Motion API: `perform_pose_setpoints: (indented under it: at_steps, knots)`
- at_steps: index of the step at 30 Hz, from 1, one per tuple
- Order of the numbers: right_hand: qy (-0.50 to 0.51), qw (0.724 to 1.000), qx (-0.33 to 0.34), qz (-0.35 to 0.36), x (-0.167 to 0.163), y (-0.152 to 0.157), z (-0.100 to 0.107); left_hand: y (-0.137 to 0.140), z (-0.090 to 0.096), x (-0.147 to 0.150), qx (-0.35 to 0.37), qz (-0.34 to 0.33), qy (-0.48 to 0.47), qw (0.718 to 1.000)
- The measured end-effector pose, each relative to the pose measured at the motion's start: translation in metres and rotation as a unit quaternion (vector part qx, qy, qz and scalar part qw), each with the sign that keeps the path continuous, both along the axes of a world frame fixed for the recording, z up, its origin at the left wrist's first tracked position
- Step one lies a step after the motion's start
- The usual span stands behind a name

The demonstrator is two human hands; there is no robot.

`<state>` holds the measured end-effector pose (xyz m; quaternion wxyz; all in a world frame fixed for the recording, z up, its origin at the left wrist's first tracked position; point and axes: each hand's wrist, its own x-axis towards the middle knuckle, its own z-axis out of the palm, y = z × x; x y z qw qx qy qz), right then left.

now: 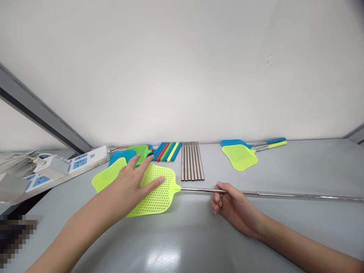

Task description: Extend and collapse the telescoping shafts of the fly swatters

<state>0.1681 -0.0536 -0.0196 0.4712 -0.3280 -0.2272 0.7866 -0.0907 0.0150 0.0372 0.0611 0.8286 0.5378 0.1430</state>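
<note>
A yellow-green fly swatter (162,191) with a perforated head lies across the middle, its long metal rod extended toward the right edge. My right hand (237,210) pinches that rod between thumb and fingers. Over the swatter's head, my left hand (129,185) has its fingers spread; whether they touch the mesh is unclear. Just behind my left hand are another yellow-green swatter head (105,178), a blue head (122,155) and a green head (138,153). Several coloured handle grips (167,151) lie in a row, beside several metal tubes (192,163).
At the right back, a blue swatter (233,143) and a yellow-green swatter (240,157) with short rods lie together by the wall (187,76). White power strips (88,161) with plugs and cables line the left side of the grey table (210,242).
</note>
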Motion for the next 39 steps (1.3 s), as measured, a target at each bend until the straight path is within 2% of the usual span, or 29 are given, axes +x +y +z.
perform_pose_setpoints:
  at_steps: [1,4,5,8,12,15,21,30,39]
  knots:
    - [0.0,1.0,-0.001,0.001,0.0,0.0,0.0,0.001,0.001,-0.001,-0.029,-0.022,0.022,0.999]
    - [0.001,1.0,-0.005,0.009,0.001,0.0,0.001,0.003,0.008,0.005,-0.072,0.04,0.027,0.996]
    - [0.003,1.0,-0.005,0.011,0.001,0.0,0.001,0.004,0.01,0.009,-0.082,0.042,0.025,0.995]
    - [0.01,1.0,-0.007,0.024,0.003,0.001,0.001,0.009,0.013,0.023,-0.108,0.051,-0.03,0.992]
    - [0.017,0.999,-0.016,0.043,0.005,0.002,-0.001,0.01,0.004,0.037,-0.102,0.1,-0.086,0.986]
    - [0.028,0.999,-0.027,0.031,0.006,0.003,-0.004,0.006,-0.006,0.044,-0.11,0.105,-0.113,0.982]
    - [0.017,0.999,-0.036,0.032,0.007,0.005,-0.008,-0.002,-0.017,0.052,-0.076,0.115,-0.149,0.979]
    - [0.013,1.0,-0.017,0.019,0.007,0.004,-0.01,-0.017,-0.016,0.062,0.018,0.137,-0.148,0.979]
    - [0.027,1.0,-0.004,0.015,0.007,0.004,-0.013,-0.033,-0.029,0.073,0.02,0.16,-0.168,0.972]
